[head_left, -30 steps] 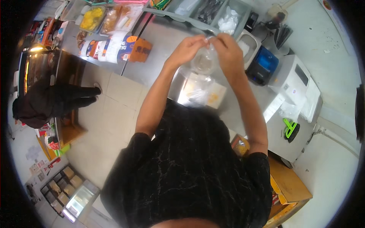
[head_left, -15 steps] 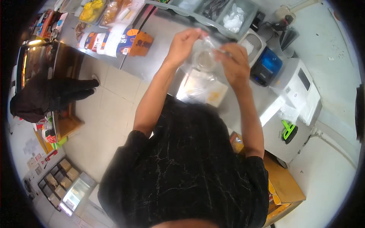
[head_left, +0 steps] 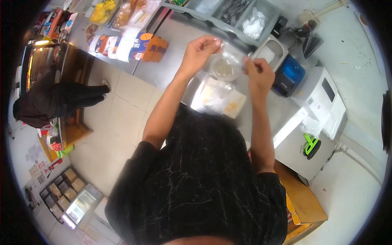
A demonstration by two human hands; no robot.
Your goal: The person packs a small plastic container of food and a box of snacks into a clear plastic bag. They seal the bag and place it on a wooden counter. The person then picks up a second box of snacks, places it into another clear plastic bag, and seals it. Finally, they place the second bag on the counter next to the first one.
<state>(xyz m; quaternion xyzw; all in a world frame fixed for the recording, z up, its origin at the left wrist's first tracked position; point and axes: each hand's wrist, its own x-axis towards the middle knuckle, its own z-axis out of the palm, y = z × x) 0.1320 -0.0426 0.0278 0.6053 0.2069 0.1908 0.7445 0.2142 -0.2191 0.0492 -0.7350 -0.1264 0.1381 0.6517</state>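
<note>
My left hand (head_left: 199, 52) pinches one upper corner of a clear plastic bag (head_left: 232, 52) between thumb and fingers. The bag's other side is gripped by my right hand (head_left: 259, 77), so the film is stretched between the two. A round, see-through container (head_left: 224, 68) shows in or just behind the bag; glare hides which, and its contents cannot be made out. Closer to my body, a pale square slab (head_left: 235, 104) with yellowish patches lies on the metal counter (head_left: 173, 38), partly under shiny clear film.
A grey divided tray (head_left: 228, 25) lines the counter's back. Right of my hands stand a metal bin (head_left: 281, 49), a blue-and-black device (head_left: 288, 72) and a white machine (head_left: 316, 92). Printed paper cups (head_left: 130, 45) lie at left. Another person (head_left: 53, 96) stands far left.
My hands have drawn apart, the right one moving slightly right and down. The bag is now spread wider, and the round container shows more plainly.
</note>
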